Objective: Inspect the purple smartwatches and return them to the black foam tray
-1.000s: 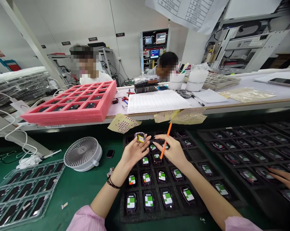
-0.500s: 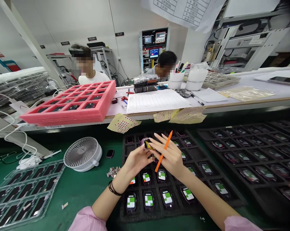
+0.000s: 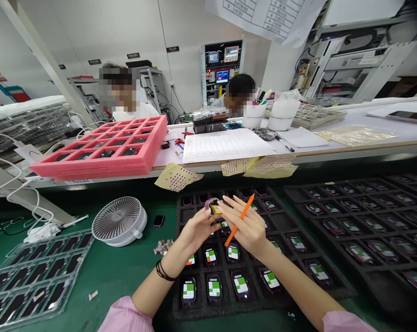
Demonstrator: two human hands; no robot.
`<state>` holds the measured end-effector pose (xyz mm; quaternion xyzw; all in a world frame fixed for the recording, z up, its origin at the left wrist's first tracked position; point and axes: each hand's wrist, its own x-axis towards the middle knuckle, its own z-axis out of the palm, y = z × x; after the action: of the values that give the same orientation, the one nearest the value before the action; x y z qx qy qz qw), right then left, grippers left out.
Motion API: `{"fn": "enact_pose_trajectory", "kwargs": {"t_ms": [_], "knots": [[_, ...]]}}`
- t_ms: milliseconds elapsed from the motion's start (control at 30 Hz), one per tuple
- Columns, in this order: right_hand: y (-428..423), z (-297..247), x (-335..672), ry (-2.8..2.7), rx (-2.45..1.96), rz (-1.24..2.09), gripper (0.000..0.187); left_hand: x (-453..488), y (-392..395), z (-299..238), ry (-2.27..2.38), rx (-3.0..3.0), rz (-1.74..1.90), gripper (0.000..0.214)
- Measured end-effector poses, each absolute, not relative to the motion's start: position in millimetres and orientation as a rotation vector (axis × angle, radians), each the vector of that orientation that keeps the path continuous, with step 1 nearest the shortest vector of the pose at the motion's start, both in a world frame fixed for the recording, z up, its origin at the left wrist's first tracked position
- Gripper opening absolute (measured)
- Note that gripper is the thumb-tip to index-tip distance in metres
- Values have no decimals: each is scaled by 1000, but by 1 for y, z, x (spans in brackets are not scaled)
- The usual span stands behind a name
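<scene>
My left hand (image 3: 197,229) is closed round a small purple smartwatch body (image 3: 212,206) with a yellow sticker on its screen, held above a black foam tray (image 3: 181,299). My right hand (image 3: 247,224) holds an orange stick (image 3: 240,220) between its fingers while its fingertips touch the yellow sticker on the watch. The tray below holds several watch bodies with green and white stickers (image 3: 214,288).
A second black tray of watches (image 3: 360,221) lies to the right. A white desk fan (image 3: 119,221), a loose watch (image 3: 158,221) and a clear plastic tray (image 3: 28,276) sit on the green mat at left. Pink foam tray (image 3: 104,152) and two people behind the shelf.
My hands came together: the right hand moved onto the watch held in my left, and both dropped slightly. Another person's hand at the right edge has withdrawn from view.
</scene>
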<state>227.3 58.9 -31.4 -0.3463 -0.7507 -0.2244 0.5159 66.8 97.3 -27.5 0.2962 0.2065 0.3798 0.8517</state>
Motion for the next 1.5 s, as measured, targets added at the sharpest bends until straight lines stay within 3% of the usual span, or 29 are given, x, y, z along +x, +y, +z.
{"fn": "enact_pose_trajectory", "kwargs": {"t_ms": [200,400,833,1133,1333,1500], "knots": [[58,-31,233,-1806,-833,-540,47,69,94,-26,355,549,703,32],[56,-29,231,-1830,-844,-509,44,70,91,-25,354,563,723,26],[52,-31,216,-1889,-912,-538,59,68,91,-21,386,614,780,30],[56,-40,212,-1864,-910,-496,57,66,95,-24,410,676,823,26],[63,-24,230,-1786,-936,-276,53,60,104,-15,404,792,837,42],[85,-37,269,-2013,-1235,208,34,51,109,-8,537,951,819,48]]}}
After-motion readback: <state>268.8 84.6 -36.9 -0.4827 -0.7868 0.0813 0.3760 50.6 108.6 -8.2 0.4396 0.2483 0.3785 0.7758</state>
